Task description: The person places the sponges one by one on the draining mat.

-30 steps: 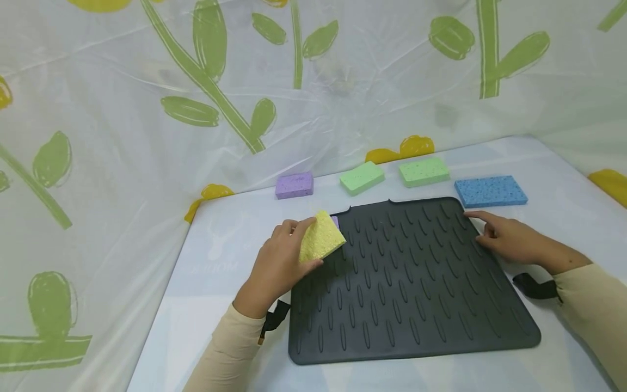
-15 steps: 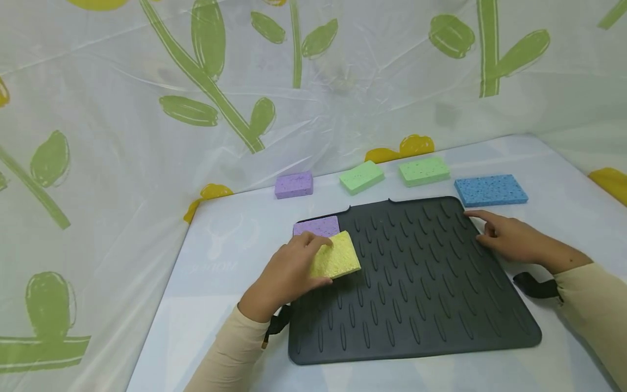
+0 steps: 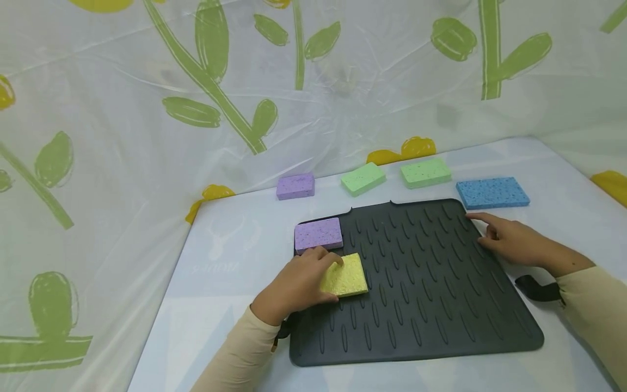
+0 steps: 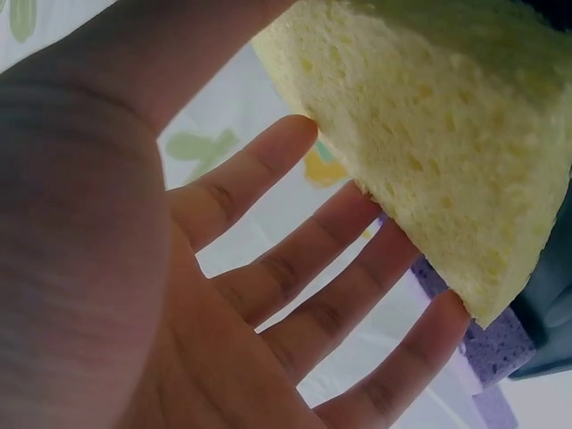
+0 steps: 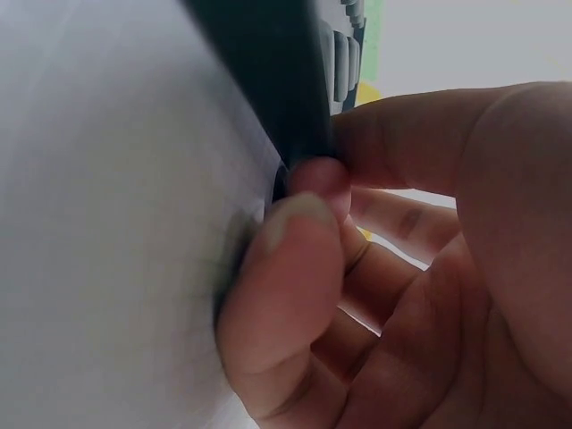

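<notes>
My left hand (image 3: 296,284) pinches a yellow sponge (image 3: 345,276) between thumb and fingers, over the left part of a black ridged mat (image 3: 416,283). In the left wrist view, the fingertips meet one edge of the yellow sponge (image 4: 438,152). Just behind it, a purple sponge (image 3: 318,234) lies in the mat's far left corner. My right hand (image 3: 519,242) is at the mat's right edge, index finger stretched toward the far corner. Close up in the right wrist view, the right hand (image 5: 393,268) has thumb and curled fingers at the dark mat edge (image 5: 286,89).
Along the back of the white table (image 3: 206,305) lie another purple sponge (image 3: 295,186), two green sponges, one tilted (image 3: 363,178) and one straighter (image 3: 425,172), and a blue sponge (image 3: 492,192) at right. A leaf-printed sheet (image 3: 122,136) hangs behind.
My left hand has carried the yellow sponge toward me and slightly right, down to the mat. The purple sponge in the corner has come into full view. The right hand stays put.
</notes>
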### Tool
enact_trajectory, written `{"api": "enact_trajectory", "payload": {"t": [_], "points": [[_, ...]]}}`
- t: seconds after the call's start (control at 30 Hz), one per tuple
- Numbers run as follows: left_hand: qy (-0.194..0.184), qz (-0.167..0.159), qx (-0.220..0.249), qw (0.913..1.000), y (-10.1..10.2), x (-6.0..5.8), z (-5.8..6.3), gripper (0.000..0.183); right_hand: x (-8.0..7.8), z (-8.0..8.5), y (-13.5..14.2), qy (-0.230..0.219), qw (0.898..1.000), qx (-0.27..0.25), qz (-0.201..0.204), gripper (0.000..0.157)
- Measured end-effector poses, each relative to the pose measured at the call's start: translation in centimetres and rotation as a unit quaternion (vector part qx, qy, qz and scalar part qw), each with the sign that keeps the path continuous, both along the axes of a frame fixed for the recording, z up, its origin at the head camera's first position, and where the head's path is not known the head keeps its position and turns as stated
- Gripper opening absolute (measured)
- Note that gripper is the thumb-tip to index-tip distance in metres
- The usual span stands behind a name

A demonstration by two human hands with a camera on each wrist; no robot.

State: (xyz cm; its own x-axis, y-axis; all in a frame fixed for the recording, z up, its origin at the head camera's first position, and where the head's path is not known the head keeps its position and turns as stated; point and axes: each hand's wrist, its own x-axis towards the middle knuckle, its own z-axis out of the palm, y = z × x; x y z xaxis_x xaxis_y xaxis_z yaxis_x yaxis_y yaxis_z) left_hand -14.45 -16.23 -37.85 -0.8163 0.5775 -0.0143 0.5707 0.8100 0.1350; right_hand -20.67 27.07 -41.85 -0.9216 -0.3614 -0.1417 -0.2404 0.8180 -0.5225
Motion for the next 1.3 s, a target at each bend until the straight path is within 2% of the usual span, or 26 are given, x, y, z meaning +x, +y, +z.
{"api": "enact_trajectory", "payload": {"t": [0.33,0.6,0.77,0.9,1.03,1.13,1.3], "points": [[0.002,0.010,-0.024,0.9997,0.2,0.0,-0.7,0.066,0.0,-0.2,0.0,-0.002,1.000,0.002,-0.001,0.058],[0.002,0.009,-0.021,0.9997,0.2,0.1,-0.5,0.065,-0.1,-0.1,-0.1,0.000,1.000,0.005,0.000,0.058],[0.012,0.006,0.007,0.9999,0.0,-0.1,0.0,0.053,-0.1,-0.1,0.0,-0.002,1.000,0.005,-0.001,0.058],[0.048,0.017,0.045,0.9977,-0.5,-0.6,0.7,0.040,0.0,-0.1,0.0,-0.002,1.000,0.005,0.000,0.057],[0.080,0.047,0.092,0.9914,-1.6,-1.2,1.4,0.031,-0.1,-0.2,0.0,0.000,1.000,0.006,0.001,0.057],[0.089,0.080,0.120,0.9856,-2.5,-1.7,1.6,0.029,0.0,-0.2,0.1,-0.002,1.000,0.007,0.000,0.057],[0.074,0.147,0.134,0.9772,-3.8,-2.7,1.4,0.029,-0.1,-0.2,0.1,-0.001,1.000,0.006,0.000,0.057]]}}
